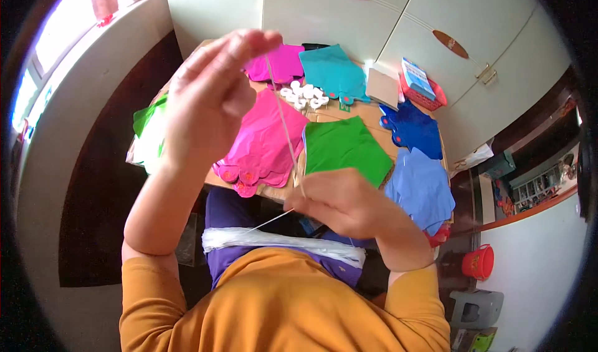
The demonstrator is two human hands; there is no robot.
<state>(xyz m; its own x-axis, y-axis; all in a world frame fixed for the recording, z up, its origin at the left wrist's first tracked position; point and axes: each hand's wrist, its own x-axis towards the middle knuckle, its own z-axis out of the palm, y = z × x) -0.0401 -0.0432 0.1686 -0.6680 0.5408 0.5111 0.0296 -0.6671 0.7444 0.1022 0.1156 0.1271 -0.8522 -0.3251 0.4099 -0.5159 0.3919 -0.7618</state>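
A white thread (pixel 284 118) runs taut between my two hands. My left hand (pixel 212 99) is raised at the upper left, its fingers closed on the thread's upper part. Lower and to the right, my right hand (pixel 342 202) pinches the same thread over the table's near edge. From there the strand slants down to a white skein of thread (pixel 240 236) that lies across my thighs. Behind the hands are a stack of pink cloth pieces (pixel 268 134) with round red-marked bits at its near end and a green cloth piece (pixel 346 143).
On the table lie magenta cloth (pixel 277 65), teal cloth (pixel 333 71), dark blue cloth (pixel 420 128), light blue cloth (pixel 420 187) and white plastic rings (pixel 305 95). A red basket (pixel 440 96) stands at the back right. White cabinets (pixel 349 22) border the far side. A red bucket (pixel 478 263) is at right.
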